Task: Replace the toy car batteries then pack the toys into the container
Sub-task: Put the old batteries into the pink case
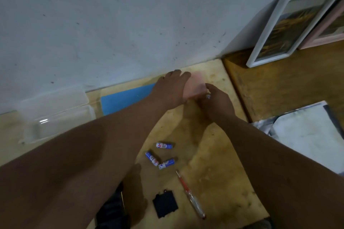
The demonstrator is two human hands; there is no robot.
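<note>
Forearms fill the foreground, reaching away over a wooden table (pixel 214 169). Nearest lie a black cover (pixel 165 204) and a red-handled screwdriver (pixel 189 194), with part of a dark toy car (pixel 111 208) under the left arm. Beyond them, three blue-and-white batteries (pixel 160 155) lie loose, their lettering too blurred to read. Farther on, the left hand (pixel 170 90) rests spread on a pink box (pixel 197 85); the right hand (pixel 216 102) pinches something small beside it. A clear container (pixel 55 115) stands far left, against the wall.

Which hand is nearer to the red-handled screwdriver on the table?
Right. The right hand is at the pink box's near corner, more directly beyond the screwdriver; the left hand lies farther back and left.
</note>
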